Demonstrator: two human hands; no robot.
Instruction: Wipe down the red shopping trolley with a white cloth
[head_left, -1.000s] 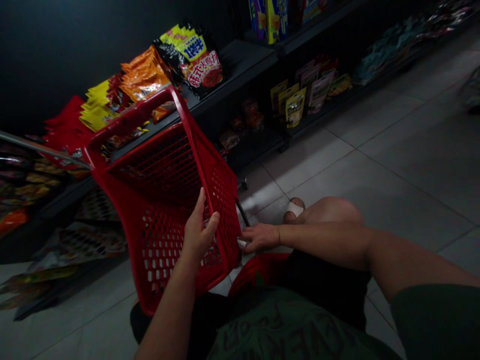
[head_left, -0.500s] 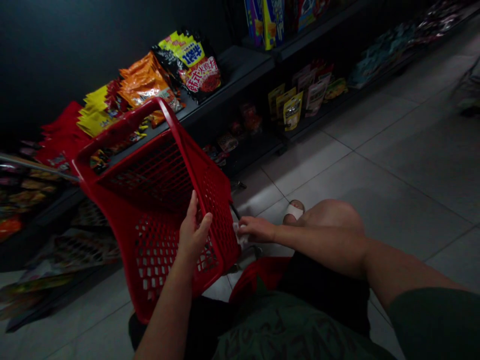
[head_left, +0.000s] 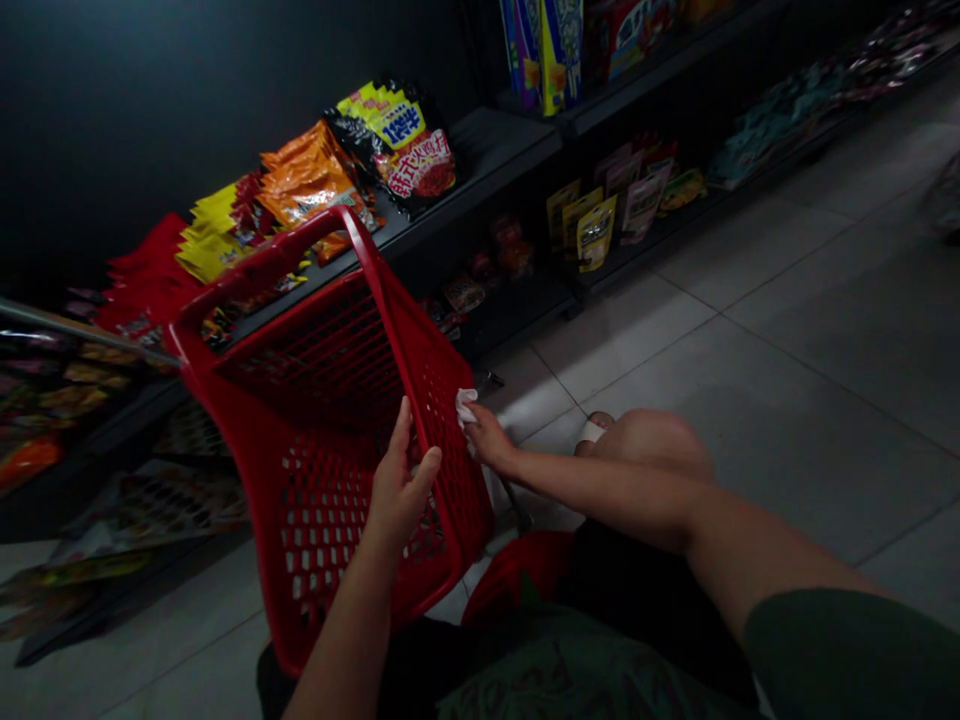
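Observation:
A red plastic shopping basket cart [head_left: 330, 520] with slotted walls stands tilted in view before my knees. My left hand [head_left: 401, 490] rests at its near side rim, with fingers stretched and thumb apart; whether the palm presses on the wall I cannot tell. Outside that same wall, my right hand [head_left: 489, 440] pinches a crumpled white tissue [head_left: 466, 404] against or close beside the red side. Part of the tissue sticks out past the fingertips.
Snack bags fill a dark shelf [head_left: 517, 145] behind the cart, among them a black noodle-style bag [head_left: 412, 150] and orange bags [head_left: 307, 180]. Yellow pouches [head_left: 596, 235] stand on the lower shelf. A metal bar [head_left: 82, 330] runs in from the left. Tiled floor [head_left: 810, 420] lies to the right.
My right hand with the tissue has moved up and farther along the cart's outer side. The view has shifted slightly; my left hand keeps its place at the rim.

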